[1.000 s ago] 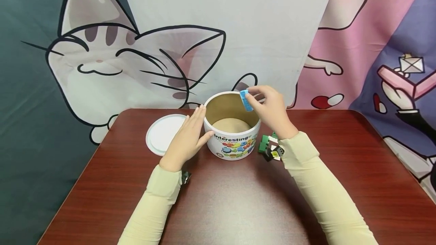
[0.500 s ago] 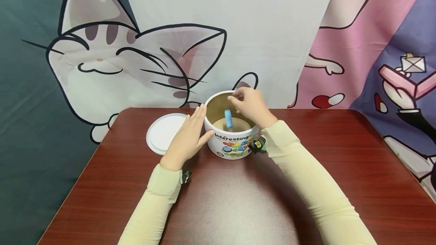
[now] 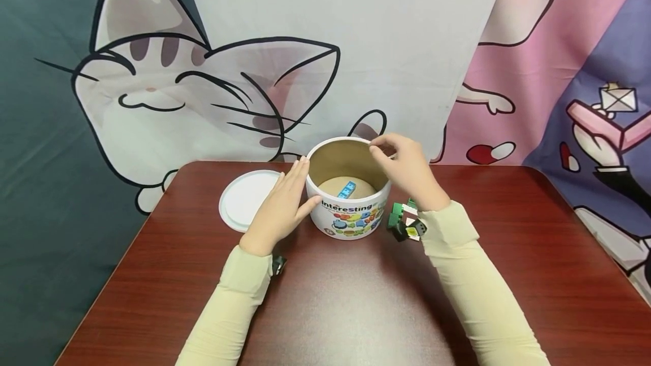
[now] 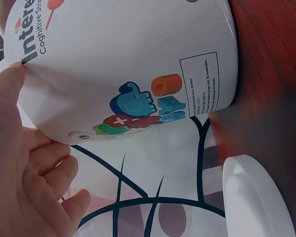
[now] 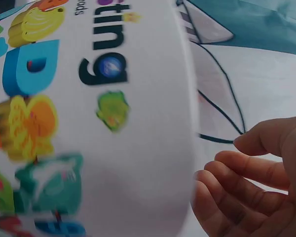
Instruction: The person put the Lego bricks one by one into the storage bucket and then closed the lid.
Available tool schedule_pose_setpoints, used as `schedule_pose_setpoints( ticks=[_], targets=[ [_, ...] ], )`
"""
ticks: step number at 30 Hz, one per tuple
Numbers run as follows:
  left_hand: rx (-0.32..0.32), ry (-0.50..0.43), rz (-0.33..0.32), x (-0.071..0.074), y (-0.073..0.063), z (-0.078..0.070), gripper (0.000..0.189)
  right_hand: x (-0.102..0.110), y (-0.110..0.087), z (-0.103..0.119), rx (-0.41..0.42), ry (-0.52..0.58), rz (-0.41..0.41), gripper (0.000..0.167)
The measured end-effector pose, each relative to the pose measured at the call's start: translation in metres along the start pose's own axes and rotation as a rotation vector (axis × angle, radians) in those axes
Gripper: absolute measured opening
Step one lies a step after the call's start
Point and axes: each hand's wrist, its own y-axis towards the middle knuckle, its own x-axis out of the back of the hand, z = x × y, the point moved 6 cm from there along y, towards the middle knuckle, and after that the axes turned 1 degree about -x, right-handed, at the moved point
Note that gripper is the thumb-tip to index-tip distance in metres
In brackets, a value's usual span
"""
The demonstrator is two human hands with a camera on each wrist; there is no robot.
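Observation:
A white round bucket (image 3: 348, 225) with colourful printing stands uncovered near the table's far side. On its inside floor lies a blue toy block (image 3: 347, 190). My left hand (image 3: 278, 208) rests against the bucket's left side, fingers straight and thumb toward the front; the left wrist view also shows the hand (image 4: 34, 173) touching the bucket wall. My right hand (image 3: 407, 165) is at the bucket's right rim, holding nothing. In the right wrist view its fingers (image 5: 251, 192) are loosely curled, with a gap between thumb and fingers.
A white lid (image 3: 246, 199) lies flat left of the bucket, partly behind my left hand. Green and white toy blocks (image 3: 402, 214) lie right of the bucket, partly covered by my right wrist and its camera. Behind the brown table (image 3: 335, 298) hangs a cartoon-printed cloth.
My right hand carried the blue block over the bucket and let it go. It fell to the bucket's floor, and the hand moved back right to the rim. The left hand stayed in place.

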Motion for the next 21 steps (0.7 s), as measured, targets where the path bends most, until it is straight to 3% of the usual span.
schedule_pose_setpoints(
  ticks=[6,10,16,21],
  targets=[
    [0.003,0.001,0.0,-0.001,0.0,0.001,0.08,0.024,-0.02,-0.013,0.02,-0.016,-0.047,0.02],
    [-0.001,0.002,-0.003,-0.001,0.0,0.001,0.08,0.034,-0.03,-0.031,-0.01,-0.049,-0.052,0.021],
    [0.001,0.003,-0.004,0.0,0.0,0.002,0.08,0.036,-0.037,-0.065,-0.048,-0.123,-0.009,0.021],
    [0.006,0.006,0.002,-0.001,0.0,0.001,0.08,0.027,-0.041,-0.094,-0.076,-0.186,0.073,0.02]
  ],
)
